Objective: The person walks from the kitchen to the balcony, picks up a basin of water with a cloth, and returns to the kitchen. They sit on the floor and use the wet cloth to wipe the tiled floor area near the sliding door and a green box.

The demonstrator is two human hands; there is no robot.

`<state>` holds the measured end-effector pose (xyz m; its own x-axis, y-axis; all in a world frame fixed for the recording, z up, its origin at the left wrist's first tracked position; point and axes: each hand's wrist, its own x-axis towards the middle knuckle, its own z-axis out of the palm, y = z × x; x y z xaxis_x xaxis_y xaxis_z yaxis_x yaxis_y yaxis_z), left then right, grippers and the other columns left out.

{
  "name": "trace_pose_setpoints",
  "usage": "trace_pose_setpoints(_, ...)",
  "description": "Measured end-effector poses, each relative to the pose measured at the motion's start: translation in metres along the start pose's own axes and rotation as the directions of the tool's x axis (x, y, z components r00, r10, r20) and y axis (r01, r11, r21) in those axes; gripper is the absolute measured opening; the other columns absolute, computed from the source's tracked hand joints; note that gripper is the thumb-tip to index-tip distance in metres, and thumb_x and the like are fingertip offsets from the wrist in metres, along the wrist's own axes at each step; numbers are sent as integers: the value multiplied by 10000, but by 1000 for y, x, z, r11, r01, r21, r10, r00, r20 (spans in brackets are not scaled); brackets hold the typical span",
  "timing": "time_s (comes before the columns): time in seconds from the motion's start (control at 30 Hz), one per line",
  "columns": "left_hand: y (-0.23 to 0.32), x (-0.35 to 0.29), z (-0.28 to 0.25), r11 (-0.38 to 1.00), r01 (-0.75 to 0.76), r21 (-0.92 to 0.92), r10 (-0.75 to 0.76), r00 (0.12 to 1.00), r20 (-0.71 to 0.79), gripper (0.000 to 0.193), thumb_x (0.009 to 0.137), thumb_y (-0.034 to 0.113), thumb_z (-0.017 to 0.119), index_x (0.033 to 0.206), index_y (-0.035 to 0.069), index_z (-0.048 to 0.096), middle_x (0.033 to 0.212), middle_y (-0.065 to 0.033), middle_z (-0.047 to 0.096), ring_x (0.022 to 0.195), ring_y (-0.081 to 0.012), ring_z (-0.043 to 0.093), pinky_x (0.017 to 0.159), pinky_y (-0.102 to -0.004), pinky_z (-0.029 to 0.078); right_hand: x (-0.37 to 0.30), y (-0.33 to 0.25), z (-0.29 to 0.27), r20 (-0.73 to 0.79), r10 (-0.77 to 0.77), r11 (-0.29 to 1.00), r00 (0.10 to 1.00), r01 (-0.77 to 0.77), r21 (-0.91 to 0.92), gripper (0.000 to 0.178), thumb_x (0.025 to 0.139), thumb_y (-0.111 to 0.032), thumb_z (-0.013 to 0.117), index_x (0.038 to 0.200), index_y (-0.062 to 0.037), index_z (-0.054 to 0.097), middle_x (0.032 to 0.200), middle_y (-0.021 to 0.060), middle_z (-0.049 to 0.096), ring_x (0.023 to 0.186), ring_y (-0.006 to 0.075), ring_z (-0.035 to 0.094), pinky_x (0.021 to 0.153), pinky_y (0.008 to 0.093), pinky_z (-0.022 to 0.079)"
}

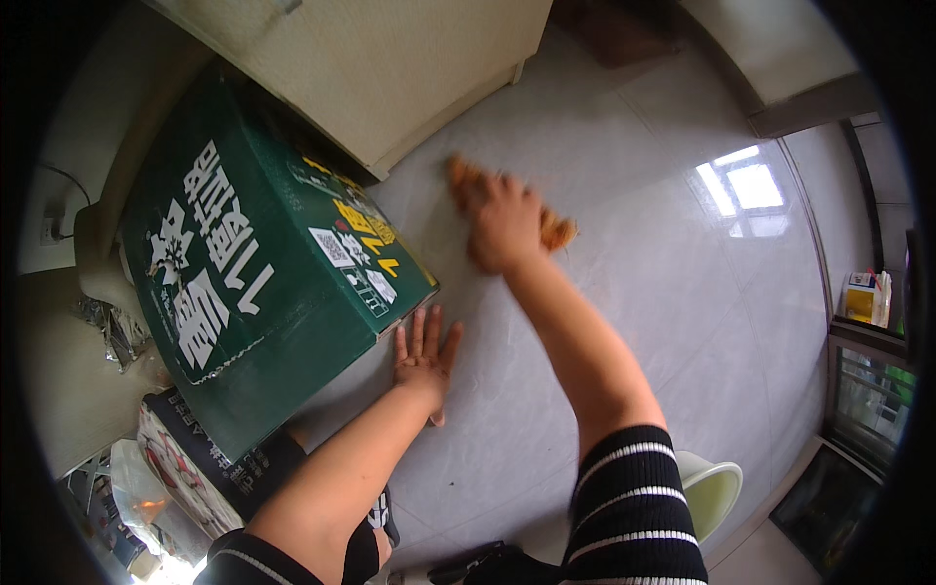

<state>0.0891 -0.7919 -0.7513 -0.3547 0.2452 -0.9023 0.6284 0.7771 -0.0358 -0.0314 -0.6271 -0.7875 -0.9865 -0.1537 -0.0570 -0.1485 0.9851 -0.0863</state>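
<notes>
On the grey tiled floor [643,263], my right hand [506,223] presses down on an orange-brown cloth [558,231]. The cloth looks bunched and shaggy, and its ends stick out on both sides of the fingers. Motion blurs this hand a little. My left hand [424,369] has its fingers spread, palm down, and holds nothing. Its fingertips are close to the lower edge of a big dark green carton [283,283] with white and yellow print; whether they touch it I cannot tell.
A pale wooden cabinet [390,68] stands beyond the carton. Below the carton lies a black printed box [255,473]. A pale green bin [717,492] is by my right elbow. Along the right side runs a door frame [814,117].
</notes>
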Motion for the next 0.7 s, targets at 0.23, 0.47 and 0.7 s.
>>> trace_pose_setpoints(0.23, 1, -1, -1, 998, 55, -5, -55, 998, 20, 1472, 527, 474, 878, 1503, 131, -169, 1543, -238, -207, 1417, -429, -202, 1130, -572, -29, -71, -41, 22, -214, 57, 998, 975, -48, 47, 478, 774, -200, 556, 1246, -126, 579, 1185, 120, 527, 1057, 283, 510, 781, 424, 404)
trace_pose_setpoints(0.47, 1, -5, -5, 1000, 14, -21, -13, 1000, 23, 1451, 565, 466, 860, 1488, 96, -197, 1539, -240, -216, 1423, -430, -178, 1133, -575, 0, 5, -25, 22, -218, 171, 983, 961, -181, -27, 417, 822, -159, 525, 1231, -87, 562, 1094, 91, 551, 1042, 256, 513, 789, 418, 405)
trace_pose_setpoints(0.7, -6, -1, 6, 995, -63, -79, 58, 996, -66, 1446, 550, 454, 861, 1495, 87, -169, 1540, -252, -197, 1421, -445, -169, 1127, -595, -12, 25, -15, 16, -234, 174, 980, 957, -191, -54, 313, 817, -135, 526, 1101, -27, 602, 1036, 79, 558, 958, 249, 518, 743, 416, 383)
